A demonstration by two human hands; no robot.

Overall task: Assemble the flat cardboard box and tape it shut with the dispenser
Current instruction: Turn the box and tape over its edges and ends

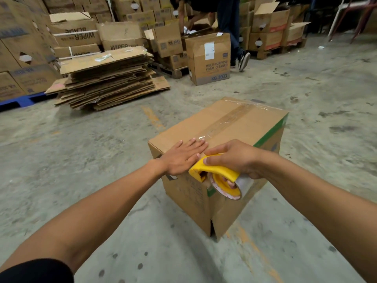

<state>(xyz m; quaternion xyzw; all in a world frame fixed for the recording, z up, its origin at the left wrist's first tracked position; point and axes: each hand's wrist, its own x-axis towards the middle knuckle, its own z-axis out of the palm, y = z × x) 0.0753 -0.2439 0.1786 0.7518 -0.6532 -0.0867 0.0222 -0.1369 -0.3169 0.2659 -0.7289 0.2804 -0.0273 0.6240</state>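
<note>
An assembled brown cardboard box [242, 127] with a green stripe stands on the concrete floor in front of me, its top flaps closed. A strip of clear tape [230, 117] runs along the top seam from the far edge toward me. My left hand [183, 155] lies flat, fingers spread, on the near end of the box top, pressing on the tape. My right hand [234, 158] grips the yellow tape dispenser [214, 172] at the box's near top edge, with its roll hanging over the near side face.
A pile of flattened cardboard boxes [108, 78] lies on the floor at the left. Stacked cartons on pallets line the back. An open "Foam Cleaner" carton [208, 58] stands behind, with a person's legs [234, 33] beside it. Bare concrete floor surrounds the box.
</note>
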